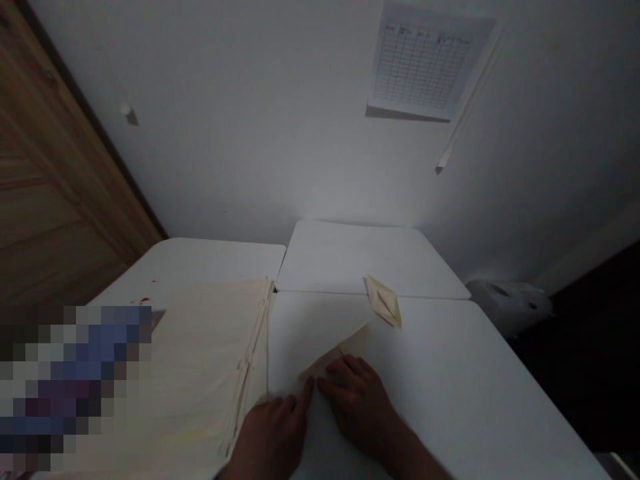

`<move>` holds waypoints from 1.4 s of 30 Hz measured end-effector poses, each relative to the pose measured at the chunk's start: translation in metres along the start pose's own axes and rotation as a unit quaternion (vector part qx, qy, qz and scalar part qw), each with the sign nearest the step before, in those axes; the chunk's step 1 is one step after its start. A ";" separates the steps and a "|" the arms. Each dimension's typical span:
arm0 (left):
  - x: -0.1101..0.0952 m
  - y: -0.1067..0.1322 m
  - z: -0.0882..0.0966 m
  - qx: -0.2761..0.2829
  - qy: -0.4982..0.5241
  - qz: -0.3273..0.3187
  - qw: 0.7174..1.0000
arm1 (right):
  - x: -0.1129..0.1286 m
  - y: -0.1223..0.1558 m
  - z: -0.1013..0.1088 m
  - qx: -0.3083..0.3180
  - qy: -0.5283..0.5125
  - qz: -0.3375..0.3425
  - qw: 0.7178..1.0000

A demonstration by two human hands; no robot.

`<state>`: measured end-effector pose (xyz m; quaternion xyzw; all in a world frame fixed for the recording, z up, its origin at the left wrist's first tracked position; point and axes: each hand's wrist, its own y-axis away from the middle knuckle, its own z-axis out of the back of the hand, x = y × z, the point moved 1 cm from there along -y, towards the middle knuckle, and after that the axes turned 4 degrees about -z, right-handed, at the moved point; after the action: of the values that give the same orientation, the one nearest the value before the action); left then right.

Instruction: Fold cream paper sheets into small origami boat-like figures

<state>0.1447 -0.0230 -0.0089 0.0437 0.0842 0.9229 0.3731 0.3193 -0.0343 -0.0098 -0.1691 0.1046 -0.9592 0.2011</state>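
A folded piece of cream paper [327, 357] lies slantwise on the white table. My left hand [273, 427] reaches in from below; its index finger presses the paper's near-left corner, and the other fingers are curled. My right hand [357, 393] rests over the paper's lower edge, fingers bent and pressed down on it, hiding part of the sheet. Beyond it, a second folded cream paper piece [384, 303], diamond-shaped with a slit-like fold line, lies across a seam between table panels.
To the left is a stack of large cream paper sheets [205, 360] with uneven edges. White table panels [360, 257] meet the wall, where a printed chart [425, 60] hangs. A wooden door [55, 153] stands at left; a white plastic-looking object [505, 303] sits off the right edge.
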 end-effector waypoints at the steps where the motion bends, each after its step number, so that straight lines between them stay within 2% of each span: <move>1: 0.000 0.000 0.000 -0.001 0.002 0.001 1.000 | 0.000 0.000 0.000 0.000 -0.001 -0.001 1.000; 11: -0.001 0.004 -0.001 0.012 0.002 0.051 0.999 | 0.001 -0.002 0.000 0.009 0.013 -0.005 1.000; 22: 0.000 0.001 -0.003 -0.010 0.003 0.021 1.000 | 0.001 0.001 -0.005 -0.003 0.042 0.012 0.999; 28: 0.001 0.001 -0.002 -0.009 0.005 0.026 1.000 | 0.001 0.001 -0.002 -0.003 0.035 0.025 0.999; 37: 0.002 0.004 -0.011 -0.069 -0.023 0.028 0.997 | 0.001 0.000 -0.002 -0.011 0.073 -0.006 0.997; 42: 0.002 0.004 -0.013 -0.076 -0.023 0.033 0.996 | 0.002 0.004 -0.001 -0.034 0.070 -0.018 0.997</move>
<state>0.1388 -0.0259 -0.0206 0.0389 0.0036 0.9373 0.3463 0.3185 -0.0382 -0.0112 -0.1107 0.1479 -0.9680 0.1697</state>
